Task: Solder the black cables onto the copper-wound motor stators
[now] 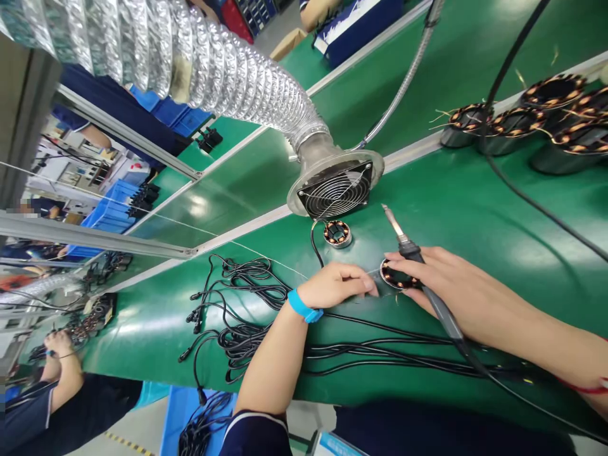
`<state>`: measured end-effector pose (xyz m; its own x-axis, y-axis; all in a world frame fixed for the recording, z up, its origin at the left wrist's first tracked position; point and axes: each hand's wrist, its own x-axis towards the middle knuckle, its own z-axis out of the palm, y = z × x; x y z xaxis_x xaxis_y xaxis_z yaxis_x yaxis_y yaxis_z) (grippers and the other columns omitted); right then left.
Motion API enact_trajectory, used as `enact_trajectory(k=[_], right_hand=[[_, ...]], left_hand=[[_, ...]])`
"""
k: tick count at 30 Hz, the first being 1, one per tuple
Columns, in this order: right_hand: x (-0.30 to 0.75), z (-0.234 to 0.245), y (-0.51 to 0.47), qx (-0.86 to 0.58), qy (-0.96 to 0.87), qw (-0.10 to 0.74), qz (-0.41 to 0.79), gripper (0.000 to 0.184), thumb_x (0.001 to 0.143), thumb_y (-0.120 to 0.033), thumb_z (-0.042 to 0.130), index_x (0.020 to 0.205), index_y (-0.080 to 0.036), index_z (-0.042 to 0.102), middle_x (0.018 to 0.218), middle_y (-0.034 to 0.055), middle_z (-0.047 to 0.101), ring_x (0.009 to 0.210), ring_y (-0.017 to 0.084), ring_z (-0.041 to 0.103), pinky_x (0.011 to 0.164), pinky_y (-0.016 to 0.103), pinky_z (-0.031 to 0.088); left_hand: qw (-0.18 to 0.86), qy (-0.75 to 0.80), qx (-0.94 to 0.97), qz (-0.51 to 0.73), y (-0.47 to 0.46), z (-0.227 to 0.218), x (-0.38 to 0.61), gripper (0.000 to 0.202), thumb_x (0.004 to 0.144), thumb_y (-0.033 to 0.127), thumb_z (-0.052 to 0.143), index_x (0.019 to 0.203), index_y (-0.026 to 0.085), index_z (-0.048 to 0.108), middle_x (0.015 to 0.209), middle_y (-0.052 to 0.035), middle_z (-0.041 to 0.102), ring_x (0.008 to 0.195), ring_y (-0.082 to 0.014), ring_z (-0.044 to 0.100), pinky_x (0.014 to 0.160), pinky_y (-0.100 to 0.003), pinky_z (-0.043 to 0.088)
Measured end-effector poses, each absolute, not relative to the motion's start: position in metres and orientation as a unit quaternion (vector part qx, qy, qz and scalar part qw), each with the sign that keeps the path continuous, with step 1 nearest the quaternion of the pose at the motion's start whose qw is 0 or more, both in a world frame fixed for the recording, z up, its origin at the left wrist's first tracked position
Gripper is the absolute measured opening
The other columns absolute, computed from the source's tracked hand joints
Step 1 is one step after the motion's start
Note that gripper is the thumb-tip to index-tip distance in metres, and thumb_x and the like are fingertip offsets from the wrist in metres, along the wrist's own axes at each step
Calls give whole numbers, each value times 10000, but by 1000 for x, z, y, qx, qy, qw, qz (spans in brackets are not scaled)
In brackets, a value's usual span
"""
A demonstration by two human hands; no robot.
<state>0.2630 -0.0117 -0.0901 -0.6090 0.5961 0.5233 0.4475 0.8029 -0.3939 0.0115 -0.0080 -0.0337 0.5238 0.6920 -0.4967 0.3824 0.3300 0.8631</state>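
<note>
- Currently, the right hand (456,285) grips a soldering iron (439,307), tip pointing away from the person, while its fingertips touch a small copper-wound ring (390,277).
- That ring sits between both hands, on the green table (456,209) or just above it (I can't tell which).
- The left hand (338,285) has its fingers curled just beside the ring; whether they pinch anything, I can't tell.
- A second small ring (346,240) stands near the fan (338,190).
- Black cables (251,339) lie near the left hand.
</note>
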Motion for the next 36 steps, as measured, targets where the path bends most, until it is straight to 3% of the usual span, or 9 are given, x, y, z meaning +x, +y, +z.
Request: enact_trajectory(k=[5,8,11,14,19,21,23,30,36], right_hand=[[260,-92,-11,-294,-882,347,123,241,1097,-259,441,1299,-216,565,1108,109,695,925,244,682,759,379,577],[258,-90,-12,-298,-878,348,137,221,1097,-272,421,1246,-220,576,1044,93,688,879,234,678,735,365,567],[260,-90,-11,-327,-872,343,123,242,1094,-290,429,1275,-214,569,1042,99,684,887,245,678,744,373,563],[265,-92,-10,-340,-872,335,107,263,1098,-320,425,1283,-200,569,1063,118,689,863,252,671,710,374,553],[267,-95,-9,-357,-868,325,115,255,1079,-302,466,1285,-208,583,1092,116,688,908,258,674,770,391,556],[266,-95,-10,-360,-869,320,116,254,1076,-307,476,1279,-205,589,1080,115,686,904,259,671,773,394,552],[265,-94,-11,-357,-871,323,101,248,1087,-315,456,1256,-193,590,1052,117,682,869,252,659,745,385,540],[263,-92,-8,-339,-876,332,83,276,1118,-347,392,1252,-192,576,969,101,648,821,245,634,701,367,517],[268,-98,-7,-364,-863,318,144,298,1076,-381,498,1319,-230,580,1094,115,690,929,284,669,795,439,558]], left_hand=[[727,489,446,185,-9,-45,29,546,720,681,780,772,141,715,633,36,526,526,-59,302,539,-269,190],[706,492,454,230,-10,-45,40,617,725,756,758,803,148,684,658,44,497,556,-63,333,555,-271,204],[673,501,484,246,-14,-40,45,588,724,702,812,884,169,625,737,40,534,643,-85,417,618,-264,304],[643,518,526,200,-21,-35,43,575,650,534,932,924,197,556,761,75,510,624,-75,392,613,-258,311],[597,557,545,190,-23,-38,38,212,891,321,734,881,189,569,705,77,469,603,-84,373,611,-266,298],[592,571,527,214,-20,-41,37,160,904,261,693,821,175,587,696,60,492,635,-92,408,650,-267,333],[608,567,500,243,-16,-42,36,185,877,267,717,775,163,603,723,34,551,681,-98,461,706,-268,377],[707,518,401,266,-11,-41,48,462,699,569,868,739,164,650,722,3,608,786,-127,561,776,-274,434],[685,534,412,275,-13,-41,49,466,727,546,889,797,167,628,746,22,596,749,-104,529,750,-256,439]])
